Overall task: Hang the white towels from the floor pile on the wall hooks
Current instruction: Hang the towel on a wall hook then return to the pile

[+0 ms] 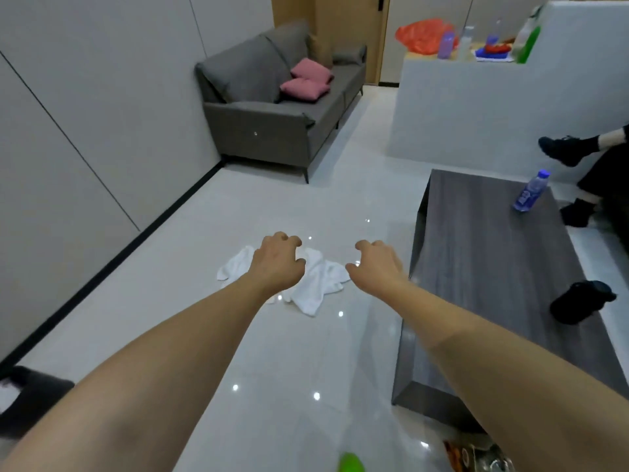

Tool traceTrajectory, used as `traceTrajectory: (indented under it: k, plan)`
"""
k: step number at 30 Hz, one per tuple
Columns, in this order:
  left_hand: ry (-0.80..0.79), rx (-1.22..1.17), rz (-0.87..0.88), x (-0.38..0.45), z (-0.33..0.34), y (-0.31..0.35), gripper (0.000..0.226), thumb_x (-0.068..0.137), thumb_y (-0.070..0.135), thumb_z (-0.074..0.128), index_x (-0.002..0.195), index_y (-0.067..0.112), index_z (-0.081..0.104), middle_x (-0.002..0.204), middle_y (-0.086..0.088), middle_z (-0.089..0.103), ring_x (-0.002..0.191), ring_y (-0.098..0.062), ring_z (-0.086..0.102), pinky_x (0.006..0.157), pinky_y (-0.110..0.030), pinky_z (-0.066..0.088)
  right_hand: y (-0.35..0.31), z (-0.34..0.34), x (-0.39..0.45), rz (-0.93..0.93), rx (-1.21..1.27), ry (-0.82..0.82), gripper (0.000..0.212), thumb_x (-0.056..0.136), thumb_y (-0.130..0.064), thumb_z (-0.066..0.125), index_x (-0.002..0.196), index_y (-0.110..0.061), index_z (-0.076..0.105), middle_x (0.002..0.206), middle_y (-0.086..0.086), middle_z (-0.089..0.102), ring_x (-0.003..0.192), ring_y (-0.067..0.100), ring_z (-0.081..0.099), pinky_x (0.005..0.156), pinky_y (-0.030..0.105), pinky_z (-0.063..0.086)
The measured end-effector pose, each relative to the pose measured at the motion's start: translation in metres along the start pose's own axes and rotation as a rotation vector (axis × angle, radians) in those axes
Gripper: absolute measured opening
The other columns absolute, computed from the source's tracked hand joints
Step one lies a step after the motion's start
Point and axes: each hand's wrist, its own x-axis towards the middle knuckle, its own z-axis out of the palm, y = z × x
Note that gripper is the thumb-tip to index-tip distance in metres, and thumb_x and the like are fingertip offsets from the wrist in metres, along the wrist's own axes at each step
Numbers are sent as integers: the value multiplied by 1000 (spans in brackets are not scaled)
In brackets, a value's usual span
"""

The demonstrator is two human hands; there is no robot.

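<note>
Far left, a grey panelled wall (85,107) runs down to a black skirting strip, and a dark blurred object (30,400) sits at the floor's lower left edge. Out comes the left hand (277,264), arm stretched forward, fingers loosely curled and holding nothing, hanging in front of the white towels (316,281); whether it touches them I cannot tell. The towels lie crumpled in a small pile on the glossy pale floor (238,206), mid-room, near the left edge of the low table. Behind them a grey sofa (272,107) stands against the wall with two pink cushions (308,80) on its seat. Now the right hand (376,267), reaching too, fingers loosely bent, grasping nothing, just beside the right end of the pile. Right of it, the dark wood-grain coffee table (483,267), with a blue-capped water bottle (531,192) standing near its far right corner. Beyond, a white partition (476,107) carries an orange bag (422,34) and bottles on its ledge. At the far right edge, another person's legs in black shoes (565,149).
</note>
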Motion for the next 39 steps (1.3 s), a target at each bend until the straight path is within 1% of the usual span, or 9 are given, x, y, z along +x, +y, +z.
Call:
traceTrajectory:
  k: [4,9,12,21,27,29,33,36,39]
  plan:
    - [-40,-19,-82,39,18,-19,47,92,29,52,139,18,50,137,-7,48,126,-29,43,96,-41,45,7,22,53,6,16,-89,46,93,-32,54,136,-16,48,133,10,49,124,32,46,98,39,41]
    - [-94,-31,-148,88,40,-42,49,93,30,53,140,17,49,138,-8,47,128,-29,41,97,-41,43,7,48,109,15,36,-201,55,93,-34,53,145,-18,42,138,9,46,127,31,44,101,40,41]
    - [-118,-42,-159,126,50,-56,49,93,31,53,140,17,49,138,-7,47,127,-28,42,96,-41,45,4,64,145,24,35,-244,54,93,-35,53,143,-17,43,139,10,46,127,32,44,102,41,42]
    - [-181,-111,-160,282,79,-122,49,92,29,54,138,16,51,136,-9,49,127,-29,42,99,-42,44,-15,115,286,117,21,-317,57,93,-36,54,146,-17,41,141,10,45,128,31,44,102,40,43]
    - [-290,-178,-217,372,105,-168,47,93,29,54,138,16,51,138,-9,47,127,-28,43,99,-40,44,-33,153,381,216,13,-406,53,94,-34,55,143,-14,45,132,13,51,122,32,49,95,35,45]
    - [-324,-188,-224,396,116,-182,47,94,30,54,139,16,51,140,-10,46,128,-28,42,100,-39,43,-37,166,406,253,31,-419,50,94,-32,56,140,-14,48,131,13,52,121,32,51,93,35,45]
    - [-379,-194,-251,437,141,-201,47,95,30,54,139,15,51,143,-11,44,130,-29,41,101,-38,41,-35,193,443,319,44,-470,49,93,-34,59,138,-14,49,130,13,54,118,31,53,95,37,46]
    - [-404,-236,-272,469,169,-207,46,94,30,56,136,15,53,141,-12,47,127,-30,44,99,-38,42,-21,219,469,361,53,-511,56,93,-38,59,143,-16,45,131,13,53,120,30,53,98,36,46]
    - [-427,-265,-298,498,212,-209,45,94,30,56,136,15,53,140,-11,48,128,-29,43,98,-35,40,3,255,497,391,56,-544,56,94,-36,60,143,-15,46,131,14,55,122,30,53,99,34,42]
